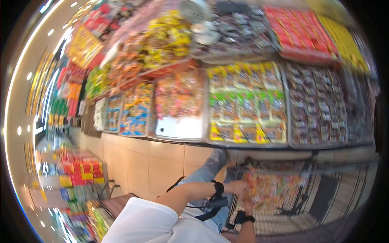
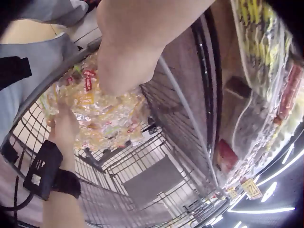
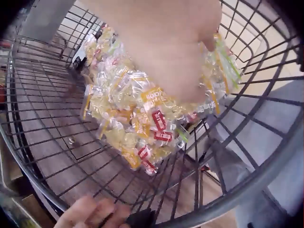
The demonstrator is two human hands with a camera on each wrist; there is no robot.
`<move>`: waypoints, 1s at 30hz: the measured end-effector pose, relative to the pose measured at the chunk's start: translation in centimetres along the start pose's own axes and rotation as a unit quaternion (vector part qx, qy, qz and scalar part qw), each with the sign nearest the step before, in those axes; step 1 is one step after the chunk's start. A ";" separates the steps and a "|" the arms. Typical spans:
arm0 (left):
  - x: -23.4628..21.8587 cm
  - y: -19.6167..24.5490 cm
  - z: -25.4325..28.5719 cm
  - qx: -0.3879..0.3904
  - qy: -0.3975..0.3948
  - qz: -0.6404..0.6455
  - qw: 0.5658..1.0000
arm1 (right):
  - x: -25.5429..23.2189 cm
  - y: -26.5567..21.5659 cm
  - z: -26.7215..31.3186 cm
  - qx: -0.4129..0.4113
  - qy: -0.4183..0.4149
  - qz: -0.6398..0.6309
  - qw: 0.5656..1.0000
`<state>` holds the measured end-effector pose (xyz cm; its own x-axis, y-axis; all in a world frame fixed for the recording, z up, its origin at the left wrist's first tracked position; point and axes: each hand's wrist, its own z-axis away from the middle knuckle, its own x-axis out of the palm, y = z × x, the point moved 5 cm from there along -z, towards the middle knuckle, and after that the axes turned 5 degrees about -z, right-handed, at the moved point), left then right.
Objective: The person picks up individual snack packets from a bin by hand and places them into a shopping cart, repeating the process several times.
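Note:
A large bundle of clear-wrapped sweets (image 3: 128, 104), with yellow and red labels, sits inside the wire shopping cart (image 3: 47, 185). My right hand (image 3: 166, 52) reaches over it, its fingers curled in among the wrappers and the tips hidden. In the left wrist view, this right hand (image 2: 64, 121) grips the side of the bundle, below a black wrist camera and strap. My left hand (image 2: 126, 66) hangs over the upper part of the sweets; I cannot tell whether its fingers hold them. In the head view, the left hand (image 1: 238, 187) meets the near edge of the bundle beside the right hand (image 1: 248, 206).
A grey panel (image 1: 324, 194) stands farther along the cart. Beyond it, a display holds trays of yellow packets (image 1: 247, 103), dark packets (image 1: 316, 105) and a partly bared white tray (image 1: 178, 127). Tiled floor (image 1: 162, 162) runs beside my legs; stacked goods (image 1: 83, 170) stand at left.

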<state>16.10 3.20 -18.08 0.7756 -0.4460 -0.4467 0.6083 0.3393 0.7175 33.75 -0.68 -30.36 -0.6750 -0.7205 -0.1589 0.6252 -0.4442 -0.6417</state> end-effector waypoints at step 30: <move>-29.1 -12.4 27.5 0.014 0.340 0.427 0.838 | 21.1 -49.5 4.9 -0.223 -0.295 0.057 0.927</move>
<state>-18.67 -10.78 0.67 0.8488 0.5272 0.0410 -0.2132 0.2703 0.9389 -9.55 3.53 1.70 -0.1998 -0.9737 0.1093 0.3668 -0.1778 -0.9132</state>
